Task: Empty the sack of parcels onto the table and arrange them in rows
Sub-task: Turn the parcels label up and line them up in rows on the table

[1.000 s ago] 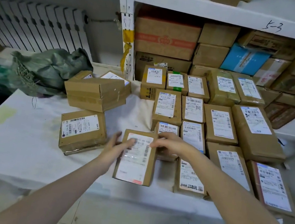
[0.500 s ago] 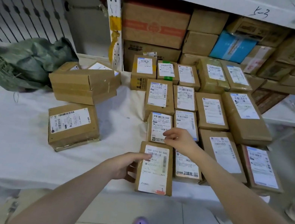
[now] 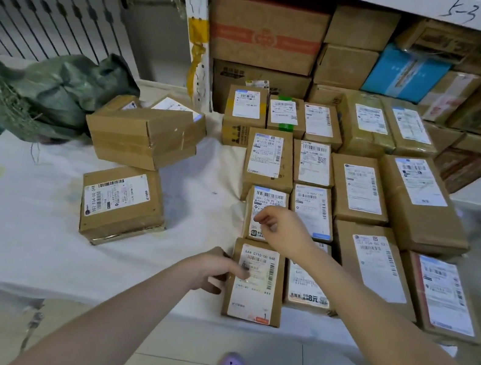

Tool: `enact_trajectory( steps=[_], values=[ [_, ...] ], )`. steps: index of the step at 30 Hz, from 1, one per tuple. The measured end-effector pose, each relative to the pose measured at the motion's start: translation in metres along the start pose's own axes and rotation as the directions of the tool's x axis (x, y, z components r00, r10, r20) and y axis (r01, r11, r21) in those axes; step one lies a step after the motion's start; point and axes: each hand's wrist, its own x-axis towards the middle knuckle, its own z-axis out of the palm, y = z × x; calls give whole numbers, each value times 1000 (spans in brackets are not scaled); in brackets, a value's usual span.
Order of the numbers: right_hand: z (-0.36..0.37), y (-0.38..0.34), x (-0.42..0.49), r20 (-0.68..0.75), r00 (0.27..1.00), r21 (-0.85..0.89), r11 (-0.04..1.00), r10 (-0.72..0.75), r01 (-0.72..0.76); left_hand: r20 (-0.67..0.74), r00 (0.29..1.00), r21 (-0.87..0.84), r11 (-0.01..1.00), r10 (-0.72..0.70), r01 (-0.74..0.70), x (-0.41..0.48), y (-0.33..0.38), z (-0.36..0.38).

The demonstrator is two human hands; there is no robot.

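Brown cardboard is nearly everything here: the parcels point(image 3: 360, 189) lie label-up on the white-covered desk point(image 3: 16, 226), most of them already in rows on its right half. The step in hand, as I judge it, is placing one more parcel at the near end of the leftmost row. The left hand point(image 3: 211, 269) holds this front parcel point(image 3: 253, 300) by its left edge, with fingers over the label and the thumb against the side. The right hand point(image 3: 283, 230) is above the next parcel point(image 3: 268, 198) in that row, its fingers loosely curled and holding nothing. Whether it touches the label, I cannot tell.

The front parcel looks almost in line with the row. I think the next move needs only a small push to make it straight against its neighbours, then a reach to the left for the boxes not yet sorted.

Counted, I find about fifteen parcels in the rows, including the one held. On the left there is one lone box point(image 3: 123, 203) and a heap point(image 3: 144, 136) of at least three, partly hidden. There is one green sack point(image 3: 52, 91), collapsed at the far left of the desk and seemingly emptied.
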Motion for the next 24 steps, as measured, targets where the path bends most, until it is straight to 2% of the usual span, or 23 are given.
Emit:
enact_trajectory(
  steps=[5, 9, 11, 13, 16, 18, 21, 22, 24],
  values=[
    [0, 3, 17, 110, 971, -317, 918, -213, 237, -10, 1000, 117, 993, 15, -14, 3, 15, 3],
    [-1, 1, 32, 243, 949, -505, 809, -202, 302, -36, 999, 284, 959, 26, -15, -3, 26, -3],
    [0, -6, 39, 280, 944, -550, 778, -173, 305, -112, 992, 283, 959, 64, -30, -5, 32, -16],
    [0, -19, 51, 295, 948, -559, 783, -120, 274, -290, 945, 205, 974, 153, -95, -4, 40, -34],
    [1, -43, 74, 238, 967, -438, 879, -90, 189, -571, 773, 138, 960, 279, -244, -5, 57, -67],
    [2, -59, 90, 195, 974, -404, 895, -118, 190, -713, 587, 224, 918, 384, -329, -13, 70, -97],
    [9, -82, 110, 146, 984, -308, 941, -100, 141, -822, 284, 377, 845, 494, -380, -28, 84, -142],
    [11, -91, 117, 113, 990, -244, 964, -84, 109, -852, 194, 396, 842, 486, -366, -33, 88, -153],
    [17, -111, 133, 16, 1000, -51, 999, 4, -3, -932, 126, 273, 887, 340, -373, -36, 98, -176]
  ],
)
